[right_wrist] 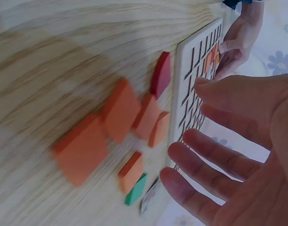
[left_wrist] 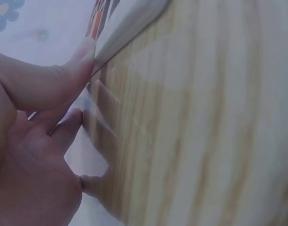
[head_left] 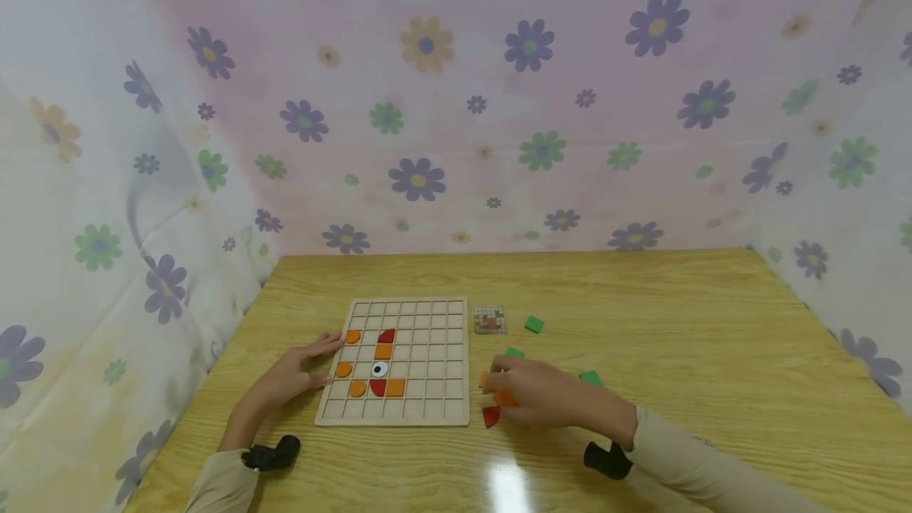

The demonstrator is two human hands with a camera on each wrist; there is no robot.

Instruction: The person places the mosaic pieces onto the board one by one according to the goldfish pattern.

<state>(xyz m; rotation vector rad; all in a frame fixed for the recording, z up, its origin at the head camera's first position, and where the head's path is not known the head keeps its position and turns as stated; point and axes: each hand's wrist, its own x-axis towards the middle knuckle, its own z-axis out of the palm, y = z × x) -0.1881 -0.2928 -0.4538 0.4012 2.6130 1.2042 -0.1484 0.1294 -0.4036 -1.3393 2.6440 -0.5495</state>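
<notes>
A light wooden grid board [head_left: 435, 378] lies at the left with orange discs [head_left: 343, 370], orange squares [head_left: 395, 388], red quarter-round pieces [head_left: 386, 336] and an eye disc [head_left: 380, 370] set in its cells. My left hand [head_left: 290, 374] rests at the board's left edge, thumb and fingers spread along it. Right of the board, my right hand [head_left: 534, 393] hovers over loose pieces. Its fingers are relaxed and hold nothing in the right wrist view. Below them lie several orange tiles [right_wrist: 82, 150], a red piece [right_wrist: 161, 75] and a green piece [right_wrist: 135, 189].
A small pattern card [head_left: 490, 320] lies by the board's upper right corner, with a green tile [head_left: 534, 324] beside it. Another green tile [head_left: 590, 378] sits behind my right forearm. Flowered cloth [head_left: 456, 141] encloses the wooden table [head_left: 641, 299] at the back and sides.
</notes>
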